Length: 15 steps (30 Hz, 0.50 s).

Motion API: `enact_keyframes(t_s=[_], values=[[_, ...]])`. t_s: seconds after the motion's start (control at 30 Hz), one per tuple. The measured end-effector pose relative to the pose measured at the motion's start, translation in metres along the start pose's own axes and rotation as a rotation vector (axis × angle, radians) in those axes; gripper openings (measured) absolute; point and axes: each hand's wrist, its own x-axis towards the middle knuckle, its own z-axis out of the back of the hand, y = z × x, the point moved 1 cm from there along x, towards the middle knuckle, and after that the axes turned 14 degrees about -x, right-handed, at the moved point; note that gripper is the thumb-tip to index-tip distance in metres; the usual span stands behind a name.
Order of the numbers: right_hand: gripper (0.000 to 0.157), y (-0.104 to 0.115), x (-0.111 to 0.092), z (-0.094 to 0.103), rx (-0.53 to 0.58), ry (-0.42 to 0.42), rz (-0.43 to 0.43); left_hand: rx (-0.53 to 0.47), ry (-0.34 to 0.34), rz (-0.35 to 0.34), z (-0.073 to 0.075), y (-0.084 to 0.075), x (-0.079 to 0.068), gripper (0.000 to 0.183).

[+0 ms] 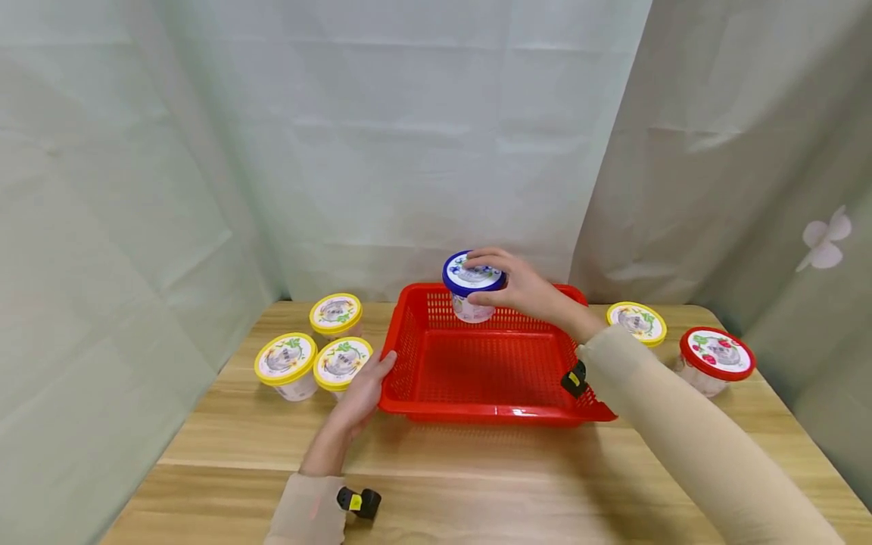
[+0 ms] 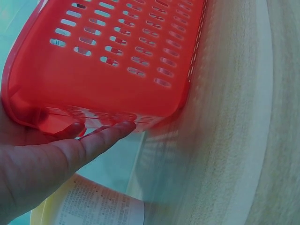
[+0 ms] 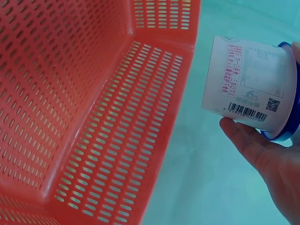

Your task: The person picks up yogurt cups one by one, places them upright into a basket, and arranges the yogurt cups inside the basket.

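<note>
My right hand (image 1: 514,288) grips a tub with a blue lid (image 1: 474,306), fingers over the lid and thumb at its near side. The tub is held upright above the far side of a red plastic basket (image 1: 497,409). In the right wrist view, the tub's printed white wall (image 3: 248,84) with a barcode faces the camera, apart from the basket. At the basket's left end, my left hand (image 1: 364,390) holds the rim. In the left wrist view, the left hand (image 2: 51,161) lies against the perforated basket wall (image 2: 93,84), partly hidden by it.
Three yellow-lidded tubs (image 1: 337,312) stand on the table left of the basket, one close beside my left hand. To the right are another yellow-lidded tub (image 1: 636,323) and a red-lidded tub (image 1: 717,353). A pale curtain (image 1: 422,151) hangs behind the wooden table (image 1: 463,484).
</note>
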Motion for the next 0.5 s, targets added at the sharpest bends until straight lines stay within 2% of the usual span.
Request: enact_keyframes(t_s=[0.27, 0.5], values=[[0.056, -0.002, 0.019, -0.018, 0.005, 0.019, -0.014, -0.001, -0.029, 0.003, 0.008, -0.003, -0.007, 0.06], [0.054, 0.0, 0.025, -0.032, 0.035, 0.033, -0.017, 0.006, -0.031, 0.013, 0.012, -0.004, -0.013, 0.06]])
